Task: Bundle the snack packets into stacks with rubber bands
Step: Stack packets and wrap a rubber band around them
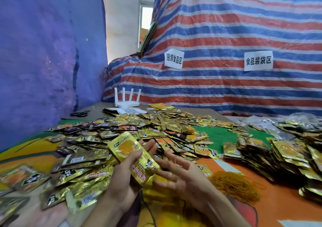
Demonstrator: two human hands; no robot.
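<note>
Left hand [125, 179] grips one stack [134, 158] of packets at lower centre; right hand [181, 172] beside it, fingers spread wide. Loose packets [139, 132], too many to count, cover mid-frame. One heap of rubber bands [233, 185] lies lower right; two signs [173, 58] hang above.

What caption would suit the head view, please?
Left hand grips a snack packet stack beside the open right hand, rubber bands nearby.

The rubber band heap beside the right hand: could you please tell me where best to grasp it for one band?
Pinch a stray loop at the left fringe of the rubber band heap, coming from above with the right hand. It lies as a loose flat tangle, thinnest at that edge, so one band should likely come free.
</note>
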